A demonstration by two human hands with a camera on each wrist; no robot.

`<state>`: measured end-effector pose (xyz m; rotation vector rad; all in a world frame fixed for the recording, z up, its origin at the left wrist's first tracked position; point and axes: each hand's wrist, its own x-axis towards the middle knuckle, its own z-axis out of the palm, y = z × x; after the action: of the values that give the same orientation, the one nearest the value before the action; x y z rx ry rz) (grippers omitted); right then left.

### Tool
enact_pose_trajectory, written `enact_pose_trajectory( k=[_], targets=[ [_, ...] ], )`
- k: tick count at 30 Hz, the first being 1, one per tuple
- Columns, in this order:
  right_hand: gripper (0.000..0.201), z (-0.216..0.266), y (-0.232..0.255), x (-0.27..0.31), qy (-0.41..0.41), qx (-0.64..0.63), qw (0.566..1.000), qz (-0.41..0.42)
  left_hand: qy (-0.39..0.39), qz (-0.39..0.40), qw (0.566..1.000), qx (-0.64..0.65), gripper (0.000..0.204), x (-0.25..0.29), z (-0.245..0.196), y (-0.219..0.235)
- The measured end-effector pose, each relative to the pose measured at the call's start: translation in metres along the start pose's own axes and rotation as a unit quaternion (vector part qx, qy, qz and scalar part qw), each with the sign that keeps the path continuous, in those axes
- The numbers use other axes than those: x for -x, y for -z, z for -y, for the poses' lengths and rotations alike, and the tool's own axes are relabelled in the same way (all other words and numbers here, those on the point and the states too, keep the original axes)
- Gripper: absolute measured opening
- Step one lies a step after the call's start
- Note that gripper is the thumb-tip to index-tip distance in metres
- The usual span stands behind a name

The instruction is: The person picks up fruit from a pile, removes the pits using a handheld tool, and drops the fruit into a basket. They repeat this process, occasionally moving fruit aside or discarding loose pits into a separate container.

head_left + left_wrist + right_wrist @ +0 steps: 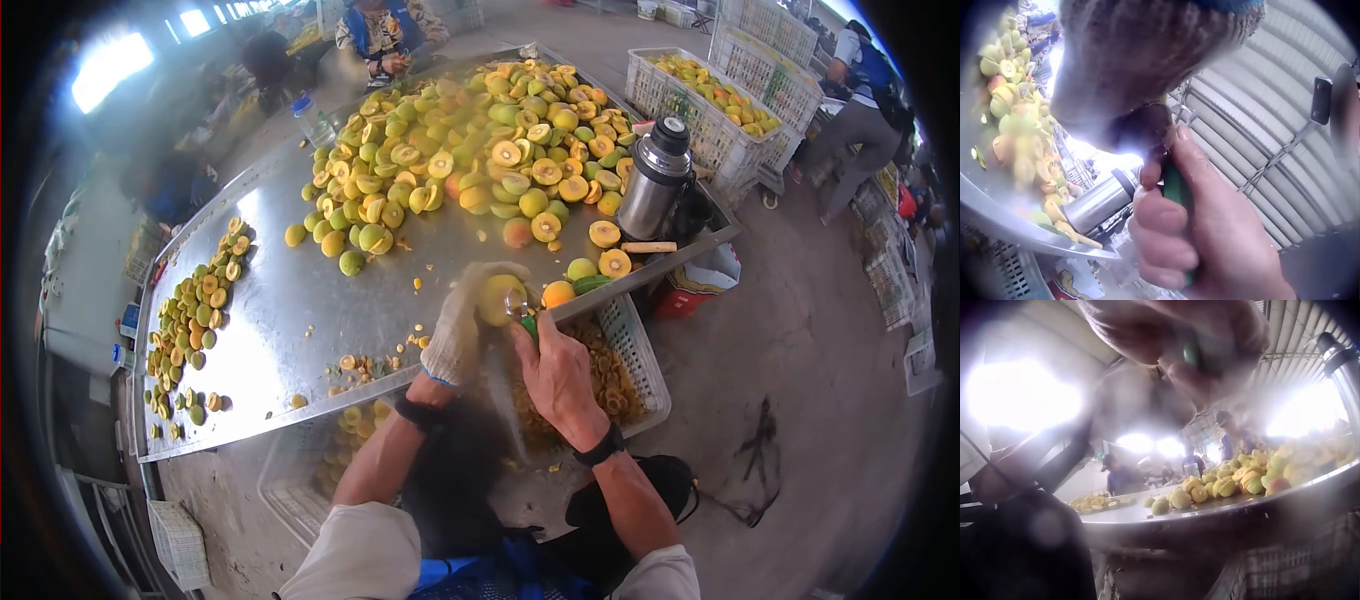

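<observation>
My left hand, in a whitish knit glove, holds a yellow-green fruit over the near edge of the metal table. My right hand, bare, grips a green-handled pitting tool whose looped metal head lies against the fruit in the head view. In the left wrist view the glove hides most of the fruit, while the right thumb and curled fingers wrap the handle. An orange-yellow fruit sits just beyond the right hand on the table edge. Farther back spreads a large pile of halved fruit.
A steel thermos stands at the table's right corner. Smaller fruit halves lie along the left side. Below the near edge is a white crate with scraps. Stacked crates stand at right, and another person works across the table.
</observation>
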<state>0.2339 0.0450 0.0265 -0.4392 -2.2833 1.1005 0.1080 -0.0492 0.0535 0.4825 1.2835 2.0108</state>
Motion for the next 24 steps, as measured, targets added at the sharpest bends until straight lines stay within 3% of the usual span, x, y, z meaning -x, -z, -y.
enact_pose_trajectory(
  k=[2,5,8,11,14,17,20,24],
  targets=[
    [0.025,0.002,-0.003,0.000,0.008,-0.009,1.000,-0.010,-0.021,-0.034,0.998,-0.039,0.047,0.000,0.010,0.000],
    [0.024,0.003,-0.003,0.002,0.006,-0.007,1.000,-0.015,-0.079,-0.006,0.997,-0.005,0.045,0.000,0.018,-0.006],
    [0.024,0.002,-0.002,0.002,-0.001,-0.007,1.000,-0.015,-0.160,-0.069,0.975,-0.138,0.043,0.008,0.019,-0.024],
    [0.023,0.001,0.000,0.004,-0.011,-0.009,1.000,-0.003,-0.191,-0.084,0.969,-0.131,0.042,0.007,0.023,-0.032],
    [0.022,-0.002,-0.002,0.011,0.011,-0.024,1.000,0.008,-0.139,-0.126,0.982,-0.032,0.061,0.010,0.027,-0.038],
    [0.022,-0.006,-0.001,0.008,0.032,-0.048,0.998,0.025,-0.128,-0.113,0.985,-0.030,0.067,0.006,0.028,-0.036],
    [0.019,-0.006,0.013,0.002,0.012,-0.104,0.990,0.090,-0.087,-0.101,0.991,0.008,0.049,0.004,0.023,-0.036],
    [0.017,-0.005,0.021,0.001,-0.017,-0.122,0.983,0.135,-0.090,-0.112,0.987,-0.068,0.053,0.000,0.033,-0.027]
  ],
)
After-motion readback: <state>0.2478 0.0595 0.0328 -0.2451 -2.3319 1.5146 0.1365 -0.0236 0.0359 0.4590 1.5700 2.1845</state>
